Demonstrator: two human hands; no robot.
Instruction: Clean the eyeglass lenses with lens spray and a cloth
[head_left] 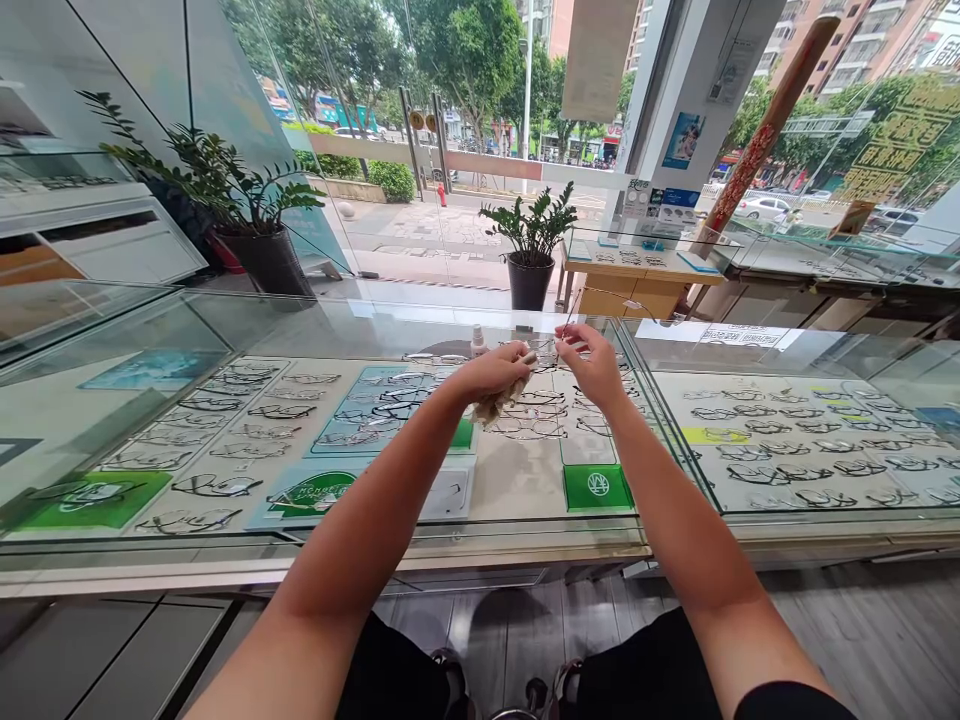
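My left hand [495, 372] is closed around a crumpled beige cloth [496, 404], which hangs below the fingers. To its right, my right hand [596, 368] pinches a thin-framed pair of eyeglasses [568, 308] above the glass counter. One thin temple sticks up and away past the fingertips. The lenses lie between the two hands and are hard to make out against the display. Just behind my left hand stands a small white bottle [478, 341] on the counter top.
Under the glass counter [517, 540] lie rows of eyeglasses, with green cards [598, 487] among them. A potted plant [529, 250] stands beyond the counter, and another potted plant [259, 225] is at the left. A wooden display table [622, 300] stands by the window.
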